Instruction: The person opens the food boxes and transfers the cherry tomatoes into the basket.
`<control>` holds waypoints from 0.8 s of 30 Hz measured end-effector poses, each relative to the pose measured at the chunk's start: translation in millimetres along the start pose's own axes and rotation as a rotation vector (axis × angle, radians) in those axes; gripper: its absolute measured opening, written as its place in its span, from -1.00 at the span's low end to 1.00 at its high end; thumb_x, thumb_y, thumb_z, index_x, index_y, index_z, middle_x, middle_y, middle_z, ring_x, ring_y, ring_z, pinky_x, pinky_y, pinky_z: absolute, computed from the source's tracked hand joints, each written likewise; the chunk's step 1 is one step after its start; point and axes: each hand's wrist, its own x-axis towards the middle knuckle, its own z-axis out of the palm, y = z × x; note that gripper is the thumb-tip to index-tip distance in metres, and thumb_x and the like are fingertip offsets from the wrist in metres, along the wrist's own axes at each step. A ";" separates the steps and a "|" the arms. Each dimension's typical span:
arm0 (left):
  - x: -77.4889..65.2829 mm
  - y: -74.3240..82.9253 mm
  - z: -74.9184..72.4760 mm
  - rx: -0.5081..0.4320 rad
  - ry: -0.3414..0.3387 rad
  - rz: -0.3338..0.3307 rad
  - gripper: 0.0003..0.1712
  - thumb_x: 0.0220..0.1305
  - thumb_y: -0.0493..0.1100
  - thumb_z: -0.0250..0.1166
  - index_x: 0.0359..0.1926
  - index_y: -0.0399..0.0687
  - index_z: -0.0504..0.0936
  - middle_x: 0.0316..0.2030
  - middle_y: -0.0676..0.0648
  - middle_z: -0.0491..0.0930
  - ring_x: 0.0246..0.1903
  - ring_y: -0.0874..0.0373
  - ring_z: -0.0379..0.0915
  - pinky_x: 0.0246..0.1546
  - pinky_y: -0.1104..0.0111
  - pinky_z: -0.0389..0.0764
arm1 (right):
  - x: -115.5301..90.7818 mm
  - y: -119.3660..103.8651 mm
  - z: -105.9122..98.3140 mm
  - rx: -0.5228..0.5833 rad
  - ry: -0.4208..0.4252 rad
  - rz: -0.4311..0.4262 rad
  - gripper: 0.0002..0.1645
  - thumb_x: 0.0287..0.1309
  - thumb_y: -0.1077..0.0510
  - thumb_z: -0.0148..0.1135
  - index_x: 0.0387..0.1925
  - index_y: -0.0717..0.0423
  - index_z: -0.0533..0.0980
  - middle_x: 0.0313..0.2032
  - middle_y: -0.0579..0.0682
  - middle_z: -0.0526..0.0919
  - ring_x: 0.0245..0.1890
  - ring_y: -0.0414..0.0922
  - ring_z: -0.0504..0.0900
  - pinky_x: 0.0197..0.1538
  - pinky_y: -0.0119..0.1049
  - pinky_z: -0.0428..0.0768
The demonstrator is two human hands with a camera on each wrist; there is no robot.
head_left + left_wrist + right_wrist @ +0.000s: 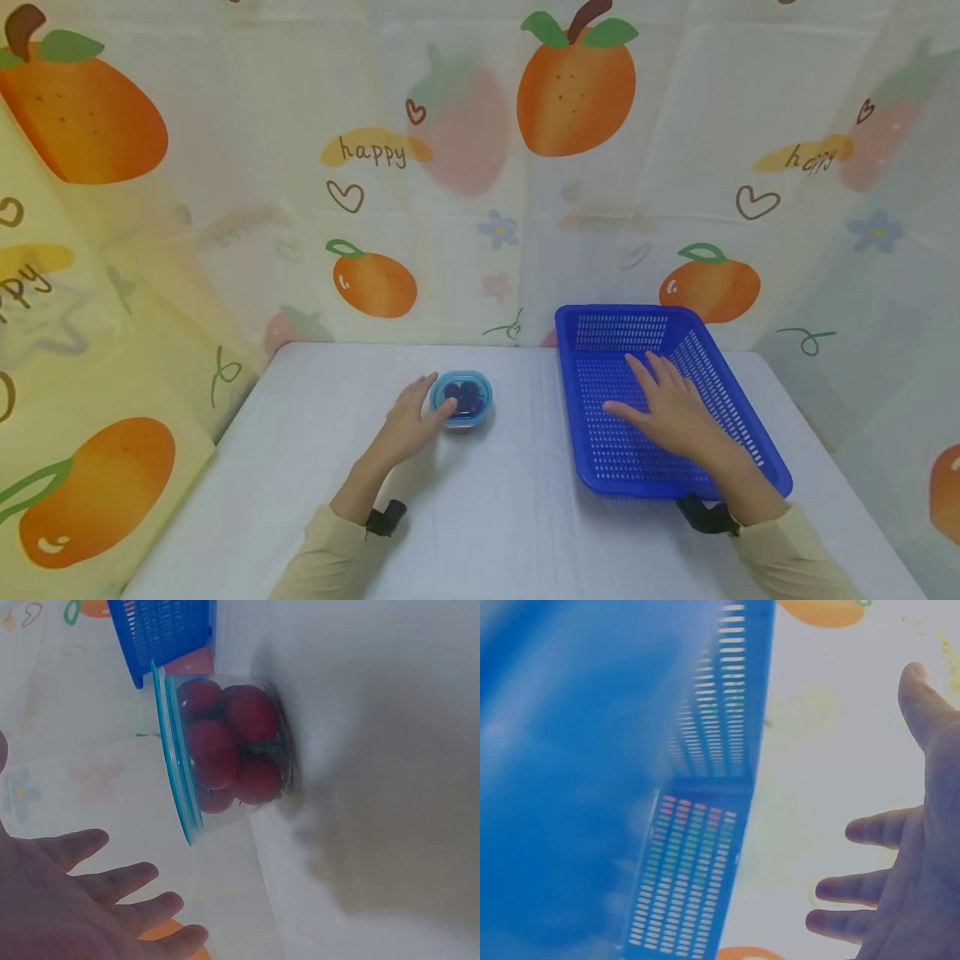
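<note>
A small clear container with a light-blue lid sits on the white table. In the left wrist view, several round, dark red fruits show through its wall. My left hand is at the container's left side, fingers spread and extended, the thumb overlapping the lid in the head view. From the left wrist, a gap shows between those fingertips and the lid. Over the blue plastic basket, my right hand hovers with fingers apart and nothing held. The right wrist view has the basket's slotted wall beside the extended fingers.
The basket occupies the right part of the white table, its far end near the back edge. A fruit-printed cloth hangs behind the table and along both sides. Each wrist wears a black band.
</note>
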 end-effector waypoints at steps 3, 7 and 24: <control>1.3 -0.3 0.8 -0.058 -0.005 0.002 -0.14 0.34 0.27 0.09 0.48 -0.07 0.13 0.48 -0.24 0.10 0.48 -0.24 -0.07 0.39 -0.22 0.04 | 2.2 -5.7 -4.0 0.000 0.005 -0.020 0.14 0.16 -0.49 0.02 0.50 0.13 0.00 0.48 0.37 -0.05 0.46 0.39 -0.09 0.33 0.47 -0.07; 0.5 1.0 1.2 -0.111 -0.017 -0.019 -0.15 0.36 0.26 0.07 0.48 -0.10 0.12 0.47 -0.23 0.12 0.48 -0.23 -0.03 0.41 -0.17 0.06 | 5.9 -15.8 -9.1 -0.004 -0.009 -0.038 0.15 0.15 -0.51 0.01 0.50 0.11 0.00 0.48 0.35 -0.05 0.47 0.38 -0.08 0.35 0.46 -0.07; -1.2 -2.0 3.1 -0.260 -0.052 -0.158 -0.06 0.34 0.33 0.05 0.49 -0.18 0.07 0.46 -0.31 0.10 0.45 -0.30 -0.02 0.36 -0.24 0.09 | 50.4 -58.8 3.4 -0.014 -0.127 -0.158 0.09 0.14 -0.48 0.07 0.50 0.05 0.06 0.46 0.28 0.10 0.48 0.29 0.04 0.41 0.31 0.07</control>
